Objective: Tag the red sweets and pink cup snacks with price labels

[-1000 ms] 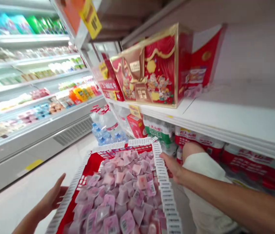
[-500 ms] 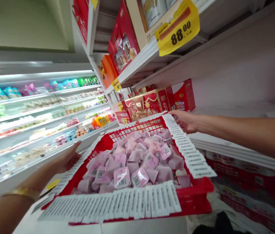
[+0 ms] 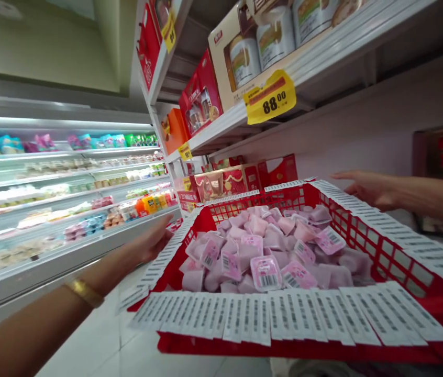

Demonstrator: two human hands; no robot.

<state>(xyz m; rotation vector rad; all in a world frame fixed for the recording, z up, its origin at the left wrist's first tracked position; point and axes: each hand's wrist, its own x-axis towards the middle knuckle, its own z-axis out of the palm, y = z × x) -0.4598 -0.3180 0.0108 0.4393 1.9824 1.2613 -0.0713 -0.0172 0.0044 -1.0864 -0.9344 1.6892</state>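
Note:
A red plastic basket (image 3: pixel 308 350) with openwork sides is held up in front of me above the floor. Small pale-purple sealed cups (image 3: pixel 266 273) are heaped inside, some with pink lids that carry barcodes. White barcode strips (image 3: pixel 245 317) line the basket's rim on all sides. At the left rim my left hand (image 3: pixel 154 244) grips the basket, its wrist wearing a gold bracelet (image 3: pixel 84 293). Across from it, my right hand (image 3: pixel 368 189) is at the far part of the right rim, index finger stretched out; the strips partly hide its grip.
White shelving (image 3: pixel 366 47) rises close on the right, bearing boxed cans (image 3: pixel 245 60), red gift boxes (image 3: pixel 225 183) and a yellow price tag (image 3: pixel 272 99). A lit refrigerated case (image 3: pixel 48 178) runs along the left. Light floor tiles (image 3: pixel 107 335) show below the basket.
The basket and both hands have shifted right in view, and the basket looks nearer. The view has turned, so more of the boxed cans on the upper shelf shows.

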